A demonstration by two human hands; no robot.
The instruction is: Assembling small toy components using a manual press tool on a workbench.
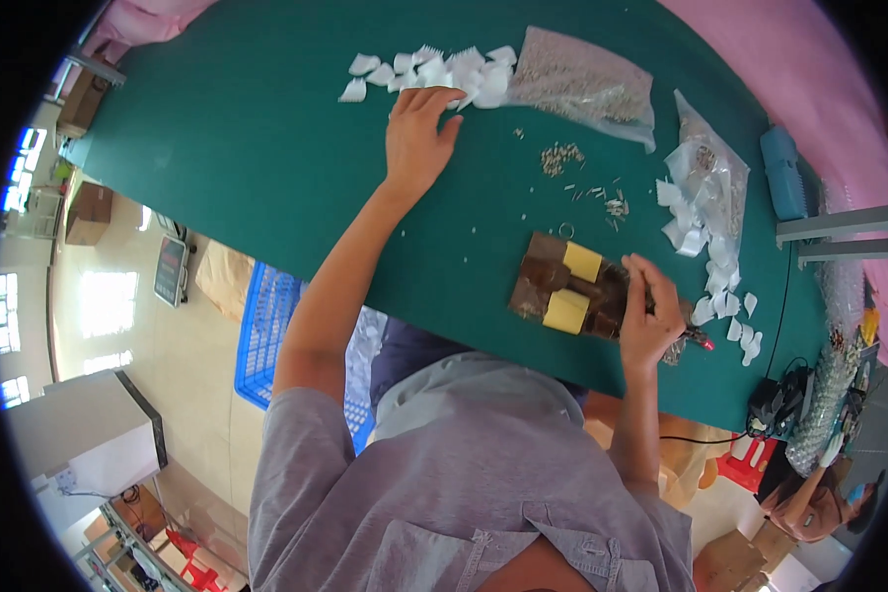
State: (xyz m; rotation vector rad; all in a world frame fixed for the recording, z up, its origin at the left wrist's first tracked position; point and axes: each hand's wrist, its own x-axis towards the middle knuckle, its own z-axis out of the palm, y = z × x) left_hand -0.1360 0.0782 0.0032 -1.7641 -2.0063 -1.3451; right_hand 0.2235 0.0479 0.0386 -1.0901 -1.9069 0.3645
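Observation:
My left hand [420, 143] reaches over the green table to a loose pile of small white plastic pieces with toothed edges [434, 71]. Its thumb stands apart from the fingers, and the fingertips touch the near side of the pile. My right hand [651, 318] is bent over the right end of a brown block fixture [540, 278] with two yellow pads [565, 311]. The fingers of that hand are curled together; whatever lies between them is hidden. A dark rod with a red tip [701, 340] sticks out beside the wrist.
Beyond the fixture lie small metal parts [560, 158] and thin pins [614, 205]. Clear bags [587, 84] of small parts rest at the back, and more white pieces [686, 222] spill at right. A blue crate [259, 335] stands left of my lap. A person [809, 498] is at far right.

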